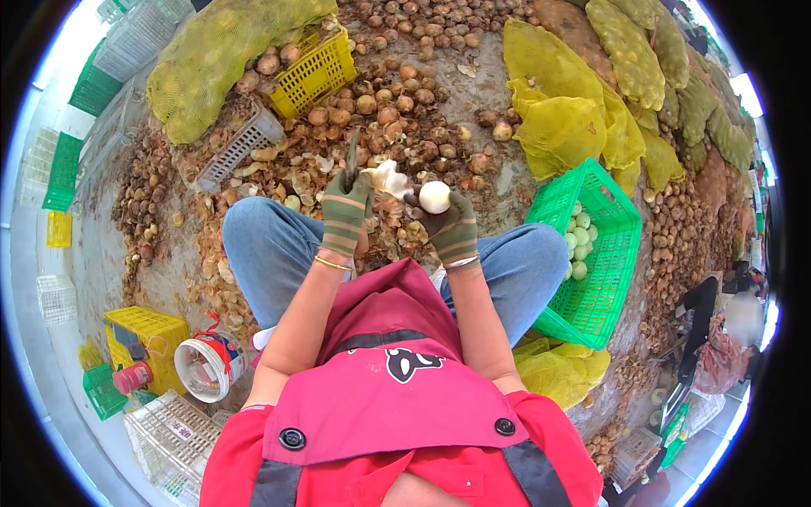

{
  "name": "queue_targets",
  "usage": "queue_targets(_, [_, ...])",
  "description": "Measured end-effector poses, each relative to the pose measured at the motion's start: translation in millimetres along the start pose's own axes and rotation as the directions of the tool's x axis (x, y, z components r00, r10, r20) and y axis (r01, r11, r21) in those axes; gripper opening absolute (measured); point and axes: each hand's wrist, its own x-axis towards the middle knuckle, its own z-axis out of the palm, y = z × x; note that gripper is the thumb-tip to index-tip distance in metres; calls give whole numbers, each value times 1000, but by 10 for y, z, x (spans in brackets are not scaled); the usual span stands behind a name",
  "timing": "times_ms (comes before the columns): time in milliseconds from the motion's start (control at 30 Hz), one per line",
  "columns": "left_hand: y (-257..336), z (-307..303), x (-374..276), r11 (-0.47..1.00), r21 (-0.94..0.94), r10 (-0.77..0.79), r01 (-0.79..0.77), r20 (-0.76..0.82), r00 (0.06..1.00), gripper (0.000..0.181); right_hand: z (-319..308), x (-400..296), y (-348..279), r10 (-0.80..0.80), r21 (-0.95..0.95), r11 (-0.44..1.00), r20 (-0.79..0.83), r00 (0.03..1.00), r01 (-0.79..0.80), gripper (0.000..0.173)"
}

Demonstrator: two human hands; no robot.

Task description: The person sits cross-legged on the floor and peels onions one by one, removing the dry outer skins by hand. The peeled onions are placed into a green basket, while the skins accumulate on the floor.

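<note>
My left hand (346,215), in a striped green work glove, grips a knife (352,151) with its blade pointing away from me. A piece of pale onion skin (388,179) hangs between the hands, beside my left fingers; I cannot tell whether they pinch it. In my right hand (452,229), gloved the same way, is a peeled white onion (434,197), held at the fingertips. Below the hands lies a heap of loose onion skins (389,222). Unpeeled brown onions (386,114) are piled on the floor just beyond them.
A green plastic crate (592,317) with several peeled onions (580,237) leans by my right knee. Ahead on the left are a yellow crate (317,73), a grey crate (241,149) and a full mesh sack (209,70). Yellow mesh bags (561,120) lie ahead right. A white bucket (203,371) stands behind left.
</note>
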Motion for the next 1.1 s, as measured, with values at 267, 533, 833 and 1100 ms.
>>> queue_targets(267, [453,-592,330,501,778,545,-378,55,836,19,351,-370,-859,-280,517,815,-44,959,261,60])
queue_targets(533, [1190,-1311,921,608,794,209,-9,-149,966,40,35,-1159,-2001,-764,539,294,-364,533,789,56])
queue_targets(833, [1179,-592,1310,508,843,-307,175,-13,952,38,-453,881,-1761,-644,-709,655,-343,684,261,15])
queue_targets(1100, [908,-377,1307,553,829,-367,83,153,918,19,-2243,1902,-1030,-554,-584,91,-703,446,-807,46])
